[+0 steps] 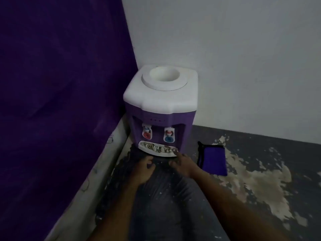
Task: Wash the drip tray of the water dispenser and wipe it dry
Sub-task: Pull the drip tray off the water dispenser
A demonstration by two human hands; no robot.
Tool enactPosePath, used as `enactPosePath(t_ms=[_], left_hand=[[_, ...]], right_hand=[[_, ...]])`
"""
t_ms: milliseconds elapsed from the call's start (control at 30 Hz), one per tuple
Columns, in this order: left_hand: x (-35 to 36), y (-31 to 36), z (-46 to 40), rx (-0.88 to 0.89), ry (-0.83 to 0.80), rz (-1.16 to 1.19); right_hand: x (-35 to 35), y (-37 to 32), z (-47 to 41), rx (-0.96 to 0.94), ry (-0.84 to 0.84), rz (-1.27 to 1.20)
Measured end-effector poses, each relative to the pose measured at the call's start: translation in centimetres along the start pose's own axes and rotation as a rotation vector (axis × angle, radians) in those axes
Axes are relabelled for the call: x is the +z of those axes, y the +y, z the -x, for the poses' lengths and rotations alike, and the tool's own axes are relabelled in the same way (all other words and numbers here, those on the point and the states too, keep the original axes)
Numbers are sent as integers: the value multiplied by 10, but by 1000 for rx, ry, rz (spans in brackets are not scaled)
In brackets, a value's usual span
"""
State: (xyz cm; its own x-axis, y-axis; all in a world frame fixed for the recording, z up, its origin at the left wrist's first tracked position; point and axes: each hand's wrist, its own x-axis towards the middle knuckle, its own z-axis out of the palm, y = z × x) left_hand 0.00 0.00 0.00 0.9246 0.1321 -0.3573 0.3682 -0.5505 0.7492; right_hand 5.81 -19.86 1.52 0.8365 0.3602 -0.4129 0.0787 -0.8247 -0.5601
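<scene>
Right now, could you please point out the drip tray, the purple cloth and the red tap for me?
drip tray [157, 149]: head view, on its slotted white grille.
purple cloth [214, 160]: head view, middle of its folded top face.
red tap [147, 135]: head view, on its red lever.

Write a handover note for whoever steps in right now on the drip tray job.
Left hand: empty, fingers curled, low in front of the dispenser, not touching the tray.
Right hand: empty, fingers spread, fingertips reaching the right end of the drip tray; no grip yet.
Drip tray: still seated in the base of the water dispenser, below the two taps, looks grimy.
Purple cloth: folded on the floor, right of the dispenser, untouched.
Done: nothing visible beyond the reach.
Left: pull the tray out, wash it, wipe it dry, probably with that cloth. No sink or water is in view.
</scene>
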Motion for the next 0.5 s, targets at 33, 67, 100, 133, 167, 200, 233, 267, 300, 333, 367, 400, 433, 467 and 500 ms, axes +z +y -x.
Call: enactPosePath(t_ms=[33, 67, 100, 133, 167, 200, 233, 267, 300, 333, 367, 400, 433, 467, 500], left_hand=[[-1, -3, -9, -30, 34, 59], [-3, -5, -18, -67, 59, 91], [-3, -8, -27, -89, 76, 102], [-3, -11, -34, -117, 83, 102], [-1, -13, -43, -137, 85, 115], [0, -14, -50, -161, 81, 126], [2, -16, -58, -177, 86, 142], [2, -17, -65, -197, 92, 148], [4, -20, -72, -208, 101, 171], [6, -21, -79, -224, 112, 192], [7, -23, -85, -243, 120, 232], [8, -23, -90, -270, 124, 285], [10, -25, -95, -303, 130, 356], [11, -26, -98, -338, 138, 434], [13, -27, -102, -369, 147, 515]], right_hand=[[5, 1, -6, 16, 22, -40], [10, 2, -12, 40, 36, -82], [16, 3, -17, 68, 50, -129], [22, 3, -20, 104, 57, -172], [29, 5, -27, 138, 72, -212], [34, 5, -32, 170, 83, -242], [39, 5, -37, 193, 92, -270], [42, 4, -42, 217, 94, -288], [46, 5, -48, 240, 98, -307], [48, 5, -53, 263, 109, -336], [50, 5, -59, 290, 128, -383], [51, 5, -64, 323, 146, -452], [53, 4, -69, 366, 165, -544], [53, 2, -72, 420, 182, -657], [54, -1, -76, 478, 199, -781]])
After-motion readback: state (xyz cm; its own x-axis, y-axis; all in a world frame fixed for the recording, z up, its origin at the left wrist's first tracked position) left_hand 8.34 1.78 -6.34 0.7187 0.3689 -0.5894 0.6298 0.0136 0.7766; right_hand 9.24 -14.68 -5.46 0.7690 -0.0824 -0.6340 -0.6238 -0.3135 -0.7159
